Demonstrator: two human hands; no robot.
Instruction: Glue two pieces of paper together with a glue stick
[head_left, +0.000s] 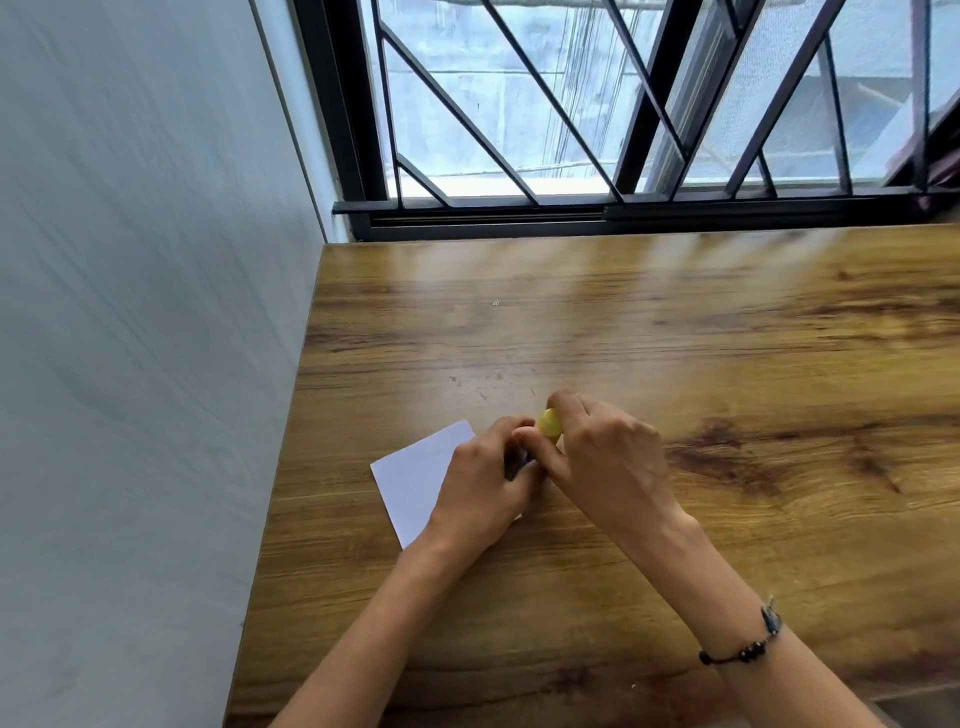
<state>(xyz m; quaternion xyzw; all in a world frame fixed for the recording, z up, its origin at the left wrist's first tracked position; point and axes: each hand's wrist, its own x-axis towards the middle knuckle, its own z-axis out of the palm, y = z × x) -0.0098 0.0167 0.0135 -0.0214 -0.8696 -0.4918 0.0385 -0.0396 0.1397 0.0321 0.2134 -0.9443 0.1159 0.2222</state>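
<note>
Hands (524, 467) gripping glue stick (549, 423), label unreadable

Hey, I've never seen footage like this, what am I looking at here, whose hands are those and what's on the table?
There is no machine here. The one picture comes from a camera worn on a person's head, looking forward and down at a wooden table by a barred window. Both bare hands meet over the table. The left hand and the right hand together grip a small yellow glue stick. White paper lies flat under the left hand. The right wrist wears a beaded bracelet.
</note>
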